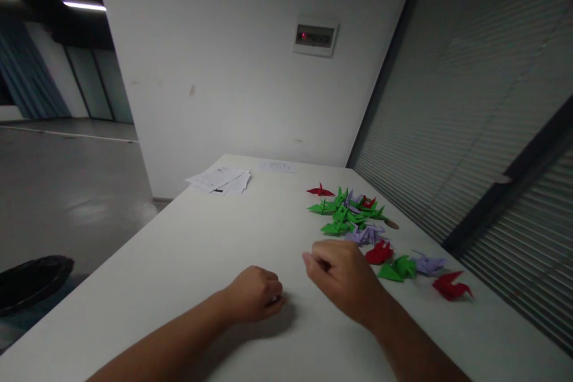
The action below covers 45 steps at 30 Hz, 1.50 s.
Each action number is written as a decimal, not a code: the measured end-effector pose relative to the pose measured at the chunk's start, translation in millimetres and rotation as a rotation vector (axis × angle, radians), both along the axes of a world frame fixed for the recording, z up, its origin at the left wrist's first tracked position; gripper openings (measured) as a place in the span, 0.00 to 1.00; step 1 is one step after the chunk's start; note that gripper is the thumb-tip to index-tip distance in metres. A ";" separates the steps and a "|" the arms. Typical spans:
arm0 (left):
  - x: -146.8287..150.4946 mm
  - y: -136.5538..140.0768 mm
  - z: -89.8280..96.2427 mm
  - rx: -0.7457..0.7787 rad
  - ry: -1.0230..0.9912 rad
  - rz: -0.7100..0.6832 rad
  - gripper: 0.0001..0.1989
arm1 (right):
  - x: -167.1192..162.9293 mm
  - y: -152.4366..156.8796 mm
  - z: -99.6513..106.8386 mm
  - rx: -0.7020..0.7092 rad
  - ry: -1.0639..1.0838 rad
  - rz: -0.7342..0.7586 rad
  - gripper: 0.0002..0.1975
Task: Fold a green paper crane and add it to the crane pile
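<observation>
Over the near part of the white table (192, 250), my left hand (254, 295) is curled into a fist, knuckles to the right, with its shadow beneath it. My right hand (342, 274) is also closed, thumb bent toward the left, and nothing shows in it. A gap separates the two hands. Just beyond and to the right of my right hand lie folded paper cranes: a red crane (379, 252), a green crane (399, 268), a purple crane (428, 264) and another red crane (451, 285). A pile of green cranes (342, 215) with purple and red ones lies farther back.
Printed papers (219, 179) lie at the far left of the table, and another sheet (276, 166) is near the wall. A brown round object (391, 224) sits by the pile. A window with blinds (447, 131) borders the right side. A black-lined bin (33, 280) stands on the floor at left.
</observation>
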State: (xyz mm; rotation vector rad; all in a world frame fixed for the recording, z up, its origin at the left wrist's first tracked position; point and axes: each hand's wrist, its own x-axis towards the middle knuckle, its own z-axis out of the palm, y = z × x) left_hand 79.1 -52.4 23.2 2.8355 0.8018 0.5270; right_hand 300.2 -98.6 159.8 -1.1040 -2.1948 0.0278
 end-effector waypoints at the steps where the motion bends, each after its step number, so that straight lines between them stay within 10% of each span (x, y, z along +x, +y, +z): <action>1: 0.6 -6.4 5.3 0.033 -0.014 -0.031 0.13 | -1.1 -23.7 6.3 0.015 0.026 0.047 0.19; 6: 5.6 -31.3 21.9 0.092 -0.018 -0.138 0.12 | 4.6 -81.6 3.4 -0.022 0.091 0.218 0.06; 12: -17.6 28.1 -20.2 0.075 0.002 0.362 0.15 | -5.3 29.8 -94.2 -0.100 -0.045 -0.092 0.17; 18: -74.2 93.0 -70.2 0.072 0.048 0.496 0.21 | 27.3 102.2 -193.8 -0.206 -0.334 -0.280 0.29; 45: -71.0 92.1 -64.8 -0.039 0.339 0.697 0.36 | 24.2 141.3 -202.0 -0.340 -0.454 -0.410 0.33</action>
